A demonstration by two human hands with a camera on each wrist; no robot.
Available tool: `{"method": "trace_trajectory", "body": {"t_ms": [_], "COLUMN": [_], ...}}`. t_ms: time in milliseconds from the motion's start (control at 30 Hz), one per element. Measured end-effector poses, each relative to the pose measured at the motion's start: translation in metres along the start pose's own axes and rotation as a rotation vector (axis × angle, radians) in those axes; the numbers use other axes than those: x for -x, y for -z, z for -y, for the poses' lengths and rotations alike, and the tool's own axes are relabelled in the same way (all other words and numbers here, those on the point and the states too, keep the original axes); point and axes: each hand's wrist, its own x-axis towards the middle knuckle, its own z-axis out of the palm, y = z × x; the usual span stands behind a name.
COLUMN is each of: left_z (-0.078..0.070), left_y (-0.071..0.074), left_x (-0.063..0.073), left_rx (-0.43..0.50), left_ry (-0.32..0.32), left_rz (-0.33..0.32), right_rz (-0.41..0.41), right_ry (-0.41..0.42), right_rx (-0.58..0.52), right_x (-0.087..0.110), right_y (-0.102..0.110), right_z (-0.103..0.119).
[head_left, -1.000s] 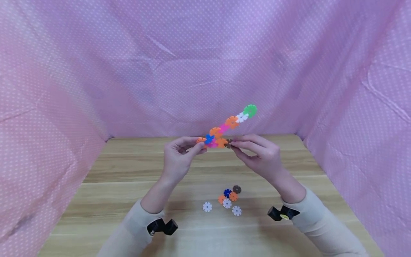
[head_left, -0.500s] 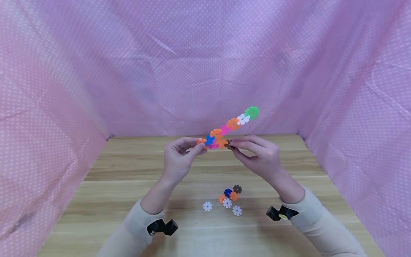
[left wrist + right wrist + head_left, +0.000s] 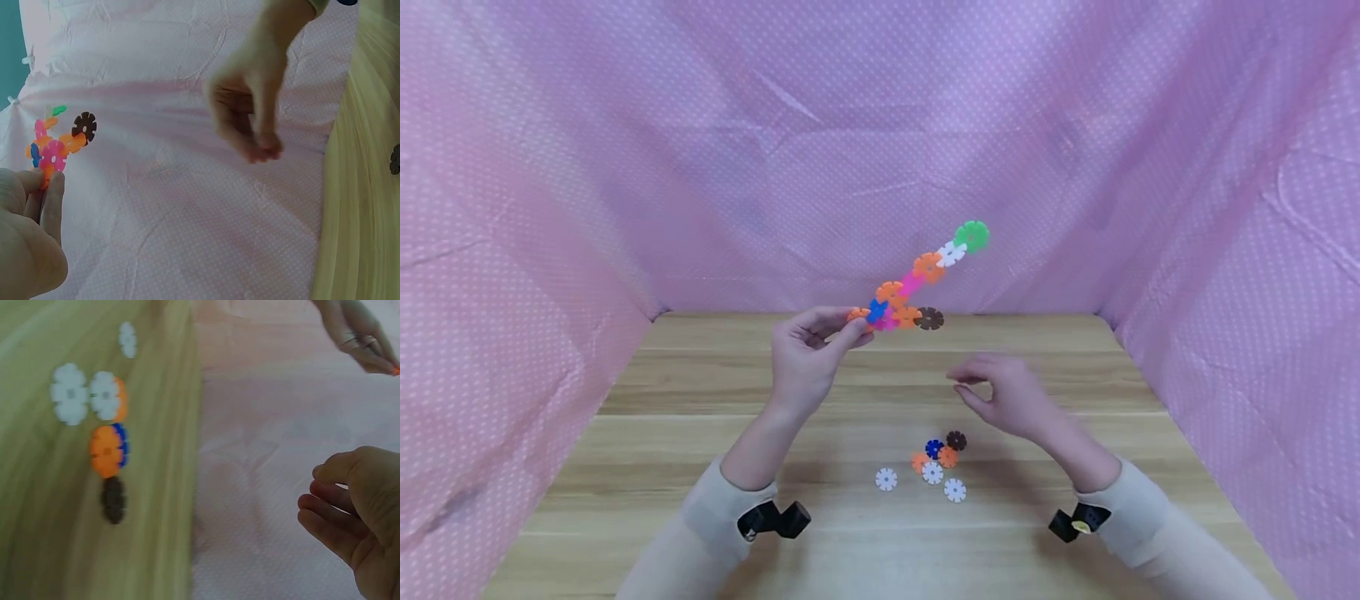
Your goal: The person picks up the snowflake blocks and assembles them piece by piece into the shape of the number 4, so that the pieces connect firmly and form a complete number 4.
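The left hand (image 3: 803,360) pinches an orange disc (image 3: 857,315) between thumb and fingers. This disc belongs to a chain of notched discs (image 3: 891,294), which is held in the air; in the head view it appears across the far edge of the desk (image 3: 692,383), near the middle. By a blue disc (image 3: 877,312) the chain divides into two arms: the upper one ends with a green disc (image 3: 972,237), the lower one with a brown disc (image 3: 930,318).

The right hand (image 3: 1011,396) is apart from the chain, with a gap between it and the brown disc. Its fingers bend loosely toward the thumb, a little blurred. Both hands are well inside the left and right edges of the desk. A pink dotted cloth (image 3: 880,150) rises like walls along these edges and the far edge, meeting at the two far corners.

Closer to the person than the hands, slightly right of the middle, seven loose discs (image 3: 932,473) lie flat on the desk, far from its side edges. Five are grouped together, some overlapping; two white ones lie separately, one on each side.
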Motion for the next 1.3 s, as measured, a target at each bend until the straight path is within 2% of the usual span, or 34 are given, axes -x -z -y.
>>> {"method": "trace_trajectory", "body": {"t_ms": [133, 333, 500, 633, 800, 900, 1067, 1167, 1300], "left_z": [0.0, 0.001, 0.002, 0.003, 0.004, 0.004, 0.003, 0.003, 0.004], "left_y": [0.0, -0.001, -0.003, -0.003, -0.002, -0.002, -0.001, 0.0, -0.001], "left_x": [-0.001, -0.001, -0.001, 0.0, 0.0, -0.001, -0.001, -0.001, -0.004], "left_rx": [0.019, 0.021, -0.014, -0.032, -0.029, -0.036, -0.058, -0.062, -0.056], "left_ry": [0.0, 0.003, -0.001, 0.001, 0.013, 0.014, 0.008, 0.012, 0.008], "left_rz": [-0.012, -0.003, 0.015, 0.019, 0.019, 0.016, 0.017, 0.012, 0.001], "right_rz": [0.139, 0.392, 0.53, 0.59, 0.606, 0.601, 0.58, 0.52, 0.38], "right_ry": [-0.028, -0.08, -0.124, -0.146, -0.144, -0.159, -0.137, -0.13, -0.133], "right_rx": [-0.066, -0.18, -0.149, -0.12, -0.115, -0.105, -0.097, -0.103, -0.115], "right_x": [0.016, 0.031, 0.04, 0.045, 0.049, 0.049, 0.049, 0.048, 0.038], "right_y": [-0.011, -0.023, -0.033, -0.042, -0.049, -0.051, -0.054, -0.052, -0.043], "right_z": [-0.003, 0.001, 0.007, 0.009, 0.013, 0.014, 0.014, 0.014, 0.012]}}
